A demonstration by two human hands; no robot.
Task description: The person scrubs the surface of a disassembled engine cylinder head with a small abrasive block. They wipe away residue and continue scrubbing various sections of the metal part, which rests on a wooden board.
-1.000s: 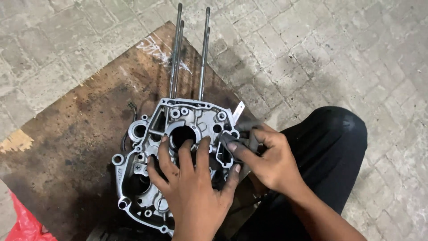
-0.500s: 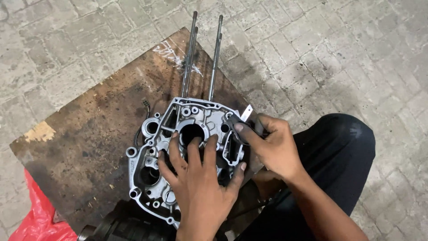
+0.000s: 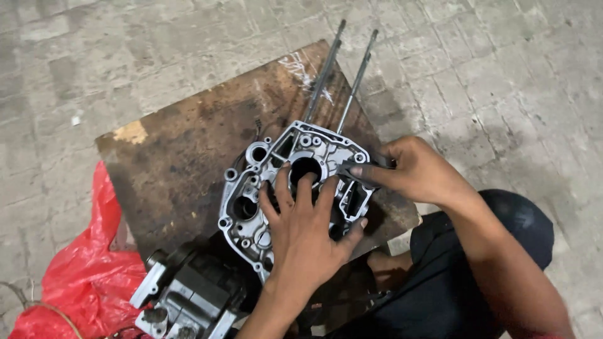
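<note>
A grey cast-metal engine case half (image 3: 264,169) lies flat on a stained wooden board (image 3: 188,150). Two long thin studs (image 3: 358,78) stick out from its far end. My left hand (image 3: 308,232) lies spread on the middle of the case, with its fingertips at the rim of the large round bore (image 3: 304,169). My right hand (image 3: 418,172) is at the case's right edge, its fingers closed on a small dark flat piece (image 3: 352,168) that touches the case rim.
A red plastic bag (image 3: 88,270) lies at the board's near left corner. A dark engine part with light metal fittings (image 3: 195,295) sits at the board's near edge. Grey paving bricks (image 3: 490,81) surround the board. My dark-trousered knee (image 3: 521,226) is at right.
The view has shifted, so the board and case sit further right and lower. The red bag and the dark engine part have come into sight. My hands keep their places on the case.
</note>
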